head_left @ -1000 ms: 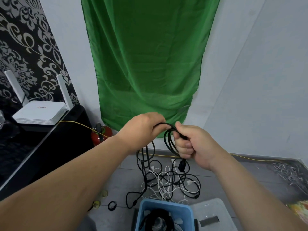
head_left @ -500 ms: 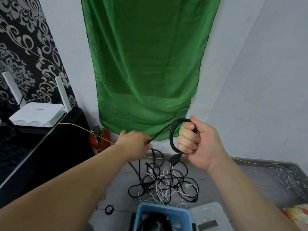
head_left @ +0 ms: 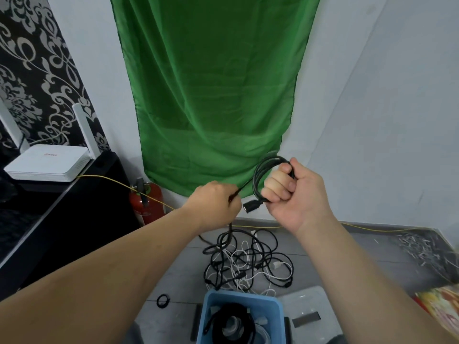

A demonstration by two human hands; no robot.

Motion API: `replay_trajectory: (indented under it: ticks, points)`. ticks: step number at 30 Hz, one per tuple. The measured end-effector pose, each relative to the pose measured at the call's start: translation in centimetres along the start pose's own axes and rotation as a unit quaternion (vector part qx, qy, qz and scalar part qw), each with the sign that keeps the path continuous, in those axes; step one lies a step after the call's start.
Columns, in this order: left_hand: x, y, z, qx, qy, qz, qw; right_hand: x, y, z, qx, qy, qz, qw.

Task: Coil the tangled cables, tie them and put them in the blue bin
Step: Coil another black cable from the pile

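above the floor pile, right hand (head_left: 295,194) is gripping a small coil of black cable (head_left: 257,177), fingers curled round the loops, with a black connector (head_left: 250,206) sticking out just below the fist. left hand (head_left: 213,202) is closing round the same cable's loose run. the strand is stretching taut from the coil to it, then dropping to the tangled cables (head_left: 248,261) — black and white mixed, lying on the grey floor. blue bin (head_left: 248,295) is sitting nearest the camera, just in front of the tangle, with a coiled black lead (head_left: 233,316) lying inside. small black loop (head_left: 163,300) is lying on the floor left of the bin — clear lid (head_left: 308,304) to its right. green cloth (head_left: 211,95) is hanging on the wall behind. white router (head_left: 47,165) is sitting on the black cabinet (head_left: 74,219) at left, with the red extinguisher (head_left: 149,202) beside it.
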State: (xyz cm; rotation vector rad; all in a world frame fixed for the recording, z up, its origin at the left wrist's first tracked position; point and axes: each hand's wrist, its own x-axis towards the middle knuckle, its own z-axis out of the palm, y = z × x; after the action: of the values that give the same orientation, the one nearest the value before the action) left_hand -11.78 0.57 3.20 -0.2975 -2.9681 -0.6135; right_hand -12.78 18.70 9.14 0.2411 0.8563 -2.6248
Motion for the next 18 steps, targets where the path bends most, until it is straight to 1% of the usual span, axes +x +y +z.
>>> replay_trajectory:
  ticks: [2,4,6,7,10,13,16,18]
  points:
    - [-0.1,0.5,0.1,0.041,-0.055,-0.024,0.997,0.5,0.1,0.2,0.013,0.006,-0.023,1.000]
    - [-0.1,0.6,0.1,0.095,-0.093,-0.048,0.990,0.8,0.3,0.3,0.029,0.018,-0.039,0.999]
    - [-0.2,0.7,0.4,0.164,-0.138,-0.055,0.975,1.1,0.3,0.3,0.061,0.032,-0.057,0.996]
    - [-0.2,0.7,0.5,0.181,-0.162,-0.055,0.968,1.2,0.1,0.3,0.074,0.038,-0.067,0.994]
    - [-0.4,0.6,1.0,0.152,-0.197,-0.036,0.968,1.7,-0.6,0.1,0.061,0.067,-0.098,0.991]
    - [-0.4,0.5,0.9,0.127,-0.192,-0.015,0.973,2.6,-0.8,-0.6,0.009,0.120,-0.130,0.984]
    - [-1.1,0.3,1.0,0.152,-0.215,0.002,0.965,3.0,-1.3,-1.2,0.008,0.171,-0.155,0.973]
    - [-1.4,0.1,1.0,0.165,-0.229,0.008,0.959,3.0,-2.0,-1.5,-0.009,0.191,-0.182,0.964]
